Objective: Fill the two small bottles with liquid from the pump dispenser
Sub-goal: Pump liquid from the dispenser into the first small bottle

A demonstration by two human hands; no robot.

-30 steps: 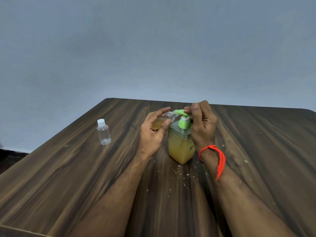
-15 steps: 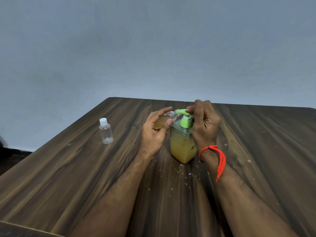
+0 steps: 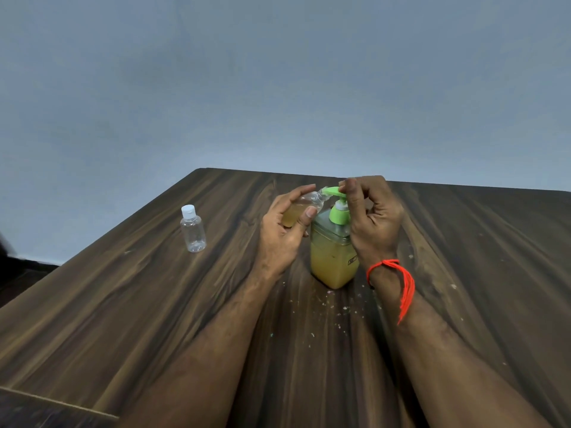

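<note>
The light, slippery small bottle (image 3: 298, 211) is gripped round its body by the left hand (image 3: 282, 233); the stiff pump head (image 3: 335, 190) is pressed by the curled right hand (image 3: 372, 217).

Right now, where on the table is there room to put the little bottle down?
Bare wood lies between the capped bottle and the left hand, and along the table's right side. It is crowded around the soap pump, where both hands work; crumbs lie just in front.
</note>
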